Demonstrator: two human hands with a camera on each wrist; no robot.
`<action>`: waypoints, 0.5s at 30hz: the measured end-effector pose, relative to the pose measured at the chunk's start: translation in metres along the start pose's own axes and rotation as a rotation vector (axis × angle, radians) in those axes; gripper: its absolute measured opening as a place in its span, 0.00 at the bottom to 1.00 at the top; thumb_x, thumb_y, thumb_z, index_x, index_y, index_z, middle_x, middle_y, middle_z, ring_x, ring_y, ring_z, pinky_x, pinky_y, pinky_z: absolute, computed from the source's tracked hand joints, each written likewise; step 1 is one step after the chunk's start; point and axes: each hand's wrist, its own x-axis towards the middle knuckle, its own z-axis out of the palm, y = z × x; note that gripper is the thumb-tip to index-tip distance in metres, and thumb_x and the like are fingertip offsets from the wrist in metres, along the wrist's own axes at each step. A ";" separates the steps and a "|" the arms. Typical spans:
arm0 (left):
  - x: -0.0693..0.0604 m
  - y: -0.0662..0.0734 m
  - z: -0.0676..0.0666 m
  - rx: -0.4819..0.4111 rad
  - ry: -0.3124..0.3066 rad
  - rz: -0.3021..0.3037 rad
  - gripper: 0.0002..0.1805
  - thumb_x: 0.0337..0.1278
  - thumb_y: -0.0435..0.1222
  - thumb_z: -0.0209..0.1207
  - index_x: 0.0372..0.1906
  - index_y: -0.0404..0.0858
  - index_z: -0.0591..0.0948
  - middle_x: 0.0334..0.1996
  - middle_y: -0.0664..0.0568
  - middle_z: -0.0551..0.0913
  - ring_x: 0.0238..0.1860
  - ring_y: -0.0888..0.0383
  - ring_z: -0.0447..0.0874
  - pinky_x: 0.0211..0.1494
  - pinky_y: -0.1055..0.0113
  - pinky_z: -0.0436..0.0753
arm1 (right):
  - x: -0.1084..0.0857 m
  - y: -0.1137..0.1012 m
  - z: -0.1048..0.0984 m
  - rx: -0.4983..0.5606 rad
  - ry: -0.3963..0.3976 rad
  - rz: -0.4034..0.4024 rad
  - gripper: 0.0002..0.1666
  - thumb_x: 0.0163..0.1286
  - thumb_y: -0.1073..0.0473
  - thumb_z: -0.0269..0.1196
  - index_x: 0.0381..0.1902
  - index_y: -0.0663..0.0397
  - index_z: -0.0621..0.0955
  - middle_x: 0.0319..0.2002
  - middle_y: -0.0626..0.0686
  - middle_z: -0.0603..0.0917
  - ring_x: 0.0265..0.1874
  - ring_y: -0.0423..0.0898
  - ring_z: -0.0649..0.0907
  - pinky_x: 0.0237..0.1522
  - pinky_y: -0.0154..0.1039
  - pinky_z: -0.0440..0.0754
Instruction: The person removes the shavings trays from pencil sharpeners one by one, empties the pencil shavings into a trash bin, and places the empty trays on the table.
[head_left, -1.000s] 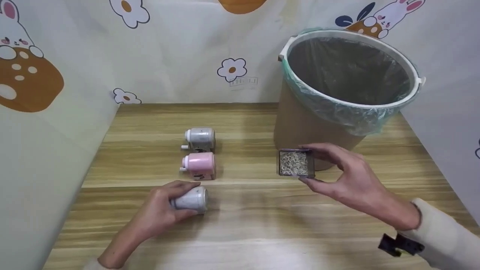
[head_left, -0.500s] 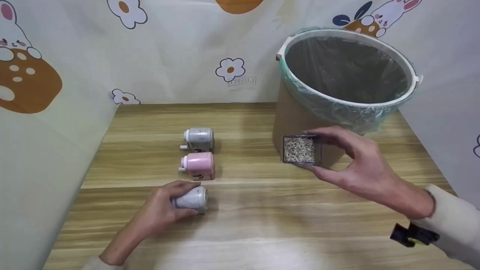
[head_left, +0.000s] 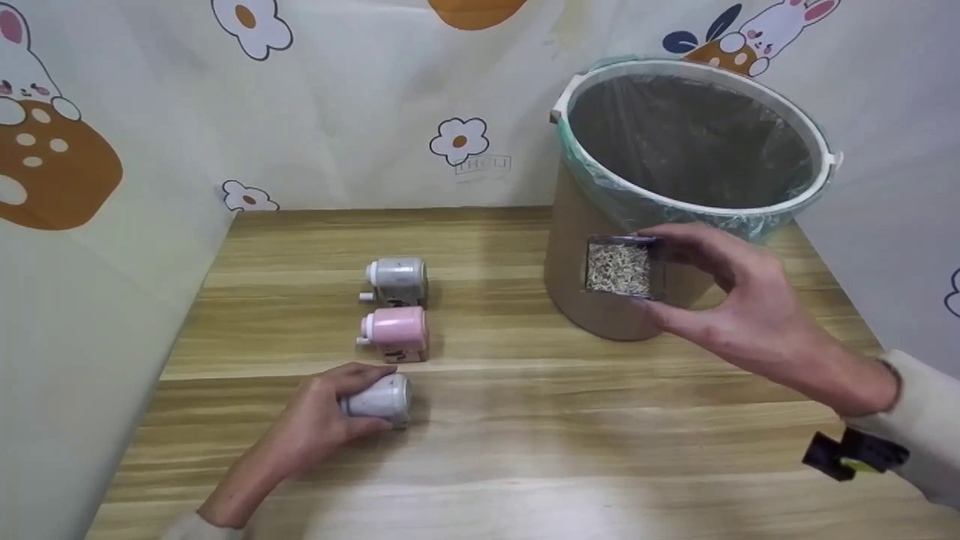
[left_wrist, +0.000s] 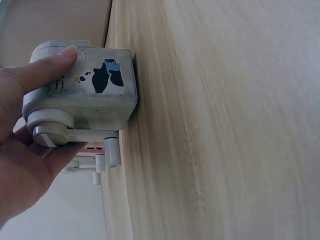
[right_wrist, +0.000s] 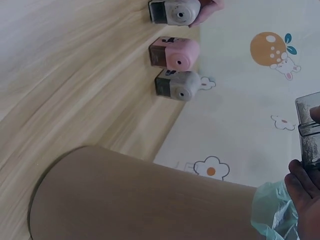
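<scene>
Clear plastic held up off the worktop [head_left: 525, 442]: it's the little drawer [right_wrist: 305, 106], loaded with pale shavings [head_left: 619, 268], and the right hand [head_left: 750, 304] has it pinched between thumb and fingers. From the head view it shows against the brown wall of the bin [head_left: 576, 259], below the white rim [head_left: 739, 211], with green liner [head_left: 592, 169] folded outside. Over to the left hand [head_left: 322, 412], and it's a firm grip, thumb one side, fingers the other, round a whitish sharpener [head_left: 381, 397] on the worktop, crank [left_wrist: 112, 151] at its front. Just beside it, a pink sharpener [head_left: 400, 328]; next in line, a grey sharpener [head_left: 401, 279]. Flowers and rabbits decorate the pale backdrop [head_left: 352, 112] behind.
</scene>
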 end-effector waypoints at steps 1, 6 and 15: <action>0.000 0.000 0.000 0.000 -0.001 -0.002 0.34 0.39 0.37 0.78 0.59 0.38 0.83 0.53 0.49 0.87 0.52 0.50 0.86 0.56 0.57 0.86 | 0.001 0.000 -0.001 0.000 0.007 0.007 0.39 0.44 0.80 0.75 0.57 0.61 0.81 0.52 0.46 0.85 0.51 0.37 0.85 0.58 0.24 0.81; 0.002 -0.001 -0.001 -0.011 -0.015 0.004 0.34 0.40 0.38 0.77 0.60 0.39 0.82 0.54 0.49 0.87 0.52 0.50 0.86 0.57 0.60 0.85 | 0.008 0.002 -0.010 -0.047 0.028 0.027 0.39 0.46 0.77 0.76 0.59 0.57 0.81 0.52 0.47 0.85 0.53 0.36 0.84 0.59 0.23 0.79; 0.005 -0.002 0.000 -0.023 -0.040 0.009 0.35 0.41 0.38 0.77 0.61 0.40 0.82 0.52 0.51 0.87 0.51 0.52 0.86 0.56 0.62 0.85 | 0.019 0.013 -0.023 -0.085 0.068 -0.017 0.39 0.46 0.78 0.75 0.60 0.60 0.80 0.55 0.48 0.83 0.55 0.37 0.82 0.61 0.23 0.78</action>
